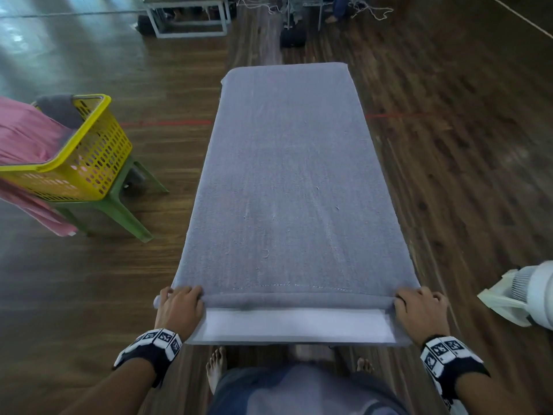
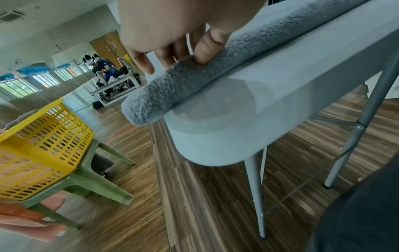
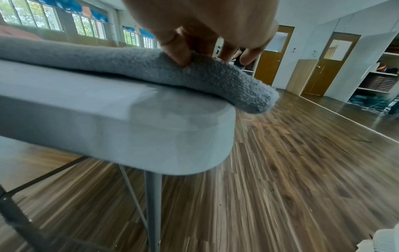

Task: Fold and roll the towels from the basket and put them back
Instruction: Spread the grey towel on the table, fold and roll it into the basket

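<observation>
The grey towel (image 1: 287, 181) is laid along the table (image 1: 293, 326), its near edge rolled and pinched at both ends by the left hand (image 1: 179, 307) and right hand (image 1: 419, 310), fingers curled; soft, limp cloth, best gripped at the ends.

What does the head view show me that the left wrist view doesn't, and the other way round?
Only the head view shows the whole grey towel spread along the table, the right hand on the roll's other end, a pink cloth in the yellow basket, and a white fan.

Only the left wrist view shows the table legs and people at a far table.

Both show the left hand with its fingers on the started roll, the basket and its green stool.
</observation>
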A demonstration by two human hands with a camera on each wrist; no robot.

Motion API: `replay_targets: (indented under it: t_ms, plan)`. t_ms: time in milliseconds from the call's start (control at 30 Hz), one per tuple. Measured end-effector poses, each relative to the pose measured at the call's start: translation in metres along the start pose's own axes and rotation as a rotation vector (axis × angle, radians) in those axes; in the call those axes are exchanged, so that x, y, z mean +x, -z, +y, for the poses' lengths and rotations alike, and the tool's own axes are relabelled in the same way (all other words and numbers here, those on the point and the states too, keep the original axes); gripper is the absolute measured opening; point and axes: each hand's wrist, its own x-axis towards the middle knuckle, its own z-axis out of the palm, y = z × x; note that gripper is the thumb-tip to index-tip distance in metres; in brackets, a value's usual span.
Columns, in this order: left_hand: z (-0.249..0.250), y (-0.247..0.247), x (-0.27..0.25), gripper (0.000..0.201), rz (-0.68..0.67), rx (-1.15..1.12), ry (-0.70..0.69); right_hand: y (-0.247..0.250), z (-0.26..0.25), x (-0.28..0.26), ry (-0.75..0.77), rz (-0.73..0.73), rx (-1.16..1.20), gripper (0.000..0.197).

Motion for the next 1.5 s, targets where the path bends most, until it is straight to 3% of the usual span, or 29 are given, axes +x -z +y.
replay_targets:
  t_ms: [33,100,267,333,500,633,733,867,967,1033,1100,1200,1267,1367,1500]
  plan:
    - [0.001,0.001,0.004,0.008,0.015,0.003,0.006,0.002,-0.001,0.003,-0.020,-0.019,-0.016,0.010]
    - [0.002,0.002,0.009,0.024,0.032,-0.004,0.028,-0.002,0.000,0.008,-0.028,0.013,-0.033,0.014]
    - [0.003,-0.004,0.005,0.037,0.091,-0.067,-0.051,-0.005,0.000,0.005,0.150,0.009,0.067,0.011]
    - [0.001,-0.009,0.000,0.038,0.055,-0.079,-0.051,-0.009,0.003,0.003,0.136,-0.061,0.084,0.026]
    - [-0.009,-0.012,0.003,0.021,0.031,-0.108,-0.055,-0.007,0.006,0.008,0.105,-0.112,0.088,0.031]
    - [-0.006,-0.002,0.018,0.033,-0.053,-0.056,-0.040,0.006,-0.008,0.025,0.066,-0.118,-0.005,0.012]
    - [0.001,0.009,0.031,0.010,-0.021,-0.092,-0.001,0.010,-0.015,0.042,0.019,-0.206,-0.023,0.009]
    - [-0.005,0.006,0.039,0.019,0.071,-0.040,-0.010,0.010,-0.013,0.046,0.061,-0.088,-0.006,0.025]
    - [-0.005,0.001,0.040,0.036,0.074,-0.096,-0.092,0.008,-0.016,0.048,0.168,-0.141,0.095,0.041]
    - [-0.004,-0.002,0.039,0.040,0.055,-0.129,-0.089,0.005,-0.017,0.048,0.156,-0.171,0.120,0.029]
    - [-0.006,-0.004,0.039,0.040,0.055,-0.136,-0.084,0.002,-0.014,0.050,0.122,-0.198,0.119,0.030]
    - [-0.011,-0.005,0.044,0.030,0.047,-0.117,-0.079,0.002,-0.012,0.054,0.149,-0.162,0.133,0.024]
    - [-0.011,-0.002,0.050,0.016,0.039,-0.076,-0.087,0.003,-0.012,0.061,0.168,-0.129,0.099,0.033]
    - [-0.008,0.005,0.068,0.013,-0.024,-0.053,-0.077,0.005,-0.018,0.074,0.113,-0.132,0.044,0.038]
    - [-0.005,0.014,0.088,0.024,0.026,-0.031,-0.028,0.011,-0.021,0.088,0.047,-0.041,0.108,0.017]
